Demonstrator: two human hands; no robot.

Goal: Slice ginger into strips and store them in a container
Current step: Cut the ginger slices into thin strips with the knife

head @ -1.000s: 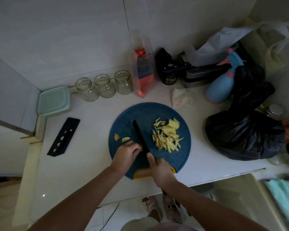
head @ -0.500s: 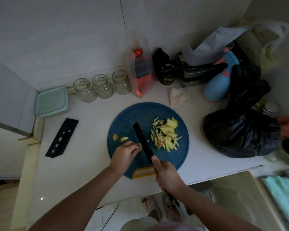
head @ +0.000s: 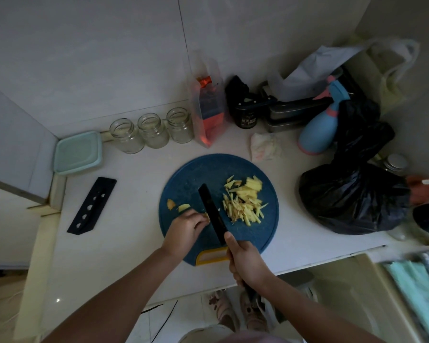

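Note:
A round blue cutting board (head: 198,169) lies on the white counter. A pile of yellow ginger strips (head: 244,201) sits on its right half. Two small ginger pieces (head: 177,206) lie at its left edge. My right hand (head: 245,261) grips the handle of a black knife (head: 212,214), whose blade rests on the board just left of the pile. My left hand (head: 186,231) has its fingers curled on a small ginger piece pressed against the blade's left side; the piece is mostly hidden. A mint lidded container (head: 78,152) stands at the far left.
A black knife sheath (head: 92,206) lies left of the board. Three empty glass jars (head: 152,131) stand at the back. A black plastic bag (head: 354,196), a blue spray bottle (head: 318,129), an orange packet (head: 208,107) and a crumpled tissue (head: 266,147) crowd the back right. The counter edge runs just below the board.
The knife blade has shifted slightly toward my left hand between cuts. My left hand stays on the ginger piece. The strip pile has not moved on the board.

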